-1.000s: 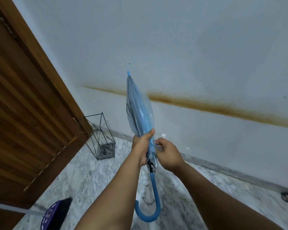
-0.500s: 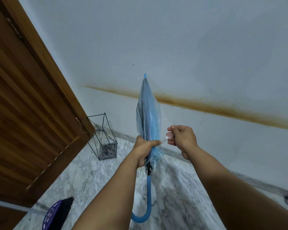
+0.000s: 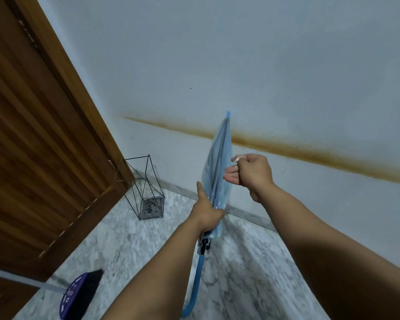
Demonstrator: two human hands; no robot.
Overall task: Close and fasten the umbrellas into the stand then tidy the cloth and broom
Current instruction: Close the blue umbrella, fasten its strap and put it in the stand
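Observation:
A closed, clear blue umbrella [image 3: 218,165] points tip-up in front of the wall, its curved blue handle hanging toward the floor. My left hand [image 3: 207,210] grips the gathered canopy near its lower end, index finger stretched up along it. My right hand [image 3: 248,173] is beside the canopy at mid-height, pinching a small white strap end between thumb and finger. A black wire umbrella stand [image 3: 146,188] sits on the floor in the corner by the door. The broom [image 3: 79,294], with a purple head and black bristles, lies at the lower left.
A brown wooden louvred door [image 3: 39,144] fills the left side. A white wall with a rusty horizontal stain [image 3: 310,151] is ahead. The floor [image 3: 240,262] is grey-white marble.
My right hand has left the lower canopy and risen to the right, drawing the strap out. The umbrella has shifted rightward, and my left index finger has stretched out.

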